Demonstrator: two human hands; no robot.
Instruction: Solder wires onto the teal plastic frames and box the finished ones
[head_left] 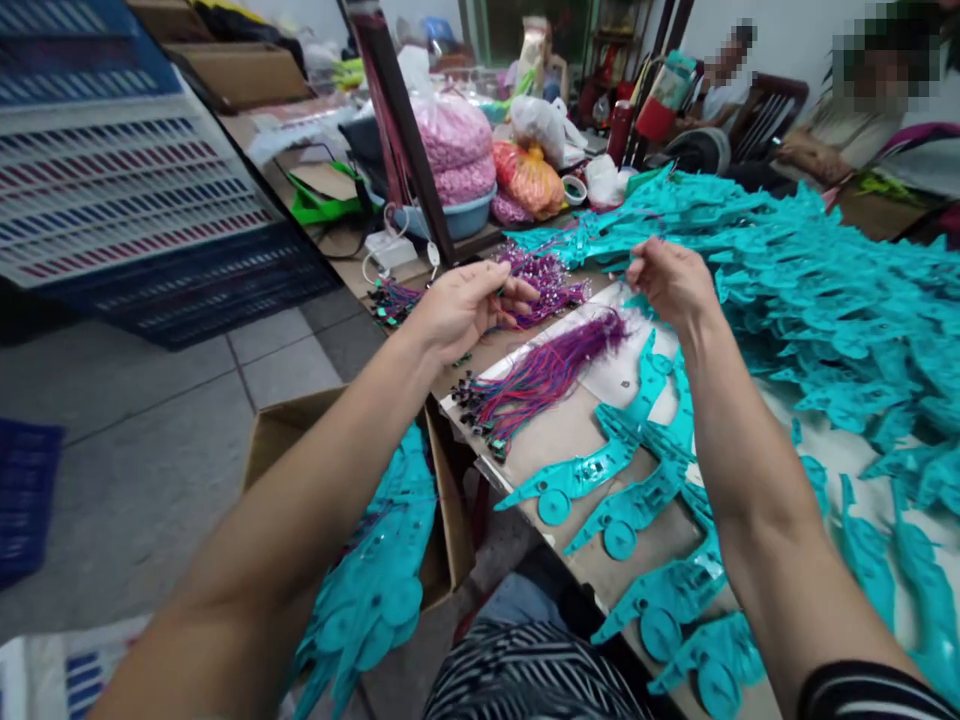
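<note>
My left hand (474, 308) hovers over the table's left edge with its fingers curled in, thumb near the index finger. Anything pinched there is too small to make out. Across from it, my right hand (670, 280) is closed in a pinch, and its fingertips hide whatever they hold. Below and between the hands lies a bundle of red, blue and purple wires (551, 375) with small dark connectors at one end. Behind the left fingers is a second pile of wires (544, 275) with shiny tips. Several turquoise plastic parts (634, 440) with round discs lie in a row nearer me.
A large heap of turquoise parts (817, 290) covers the table's right side. More fill a cardboard box (450, 510) at the lower left. Stacked plastic crates (135, 160) stand left. A dark post (409, 130) rises before pink bags (454, 140). Two people sit at the back right.
</note>
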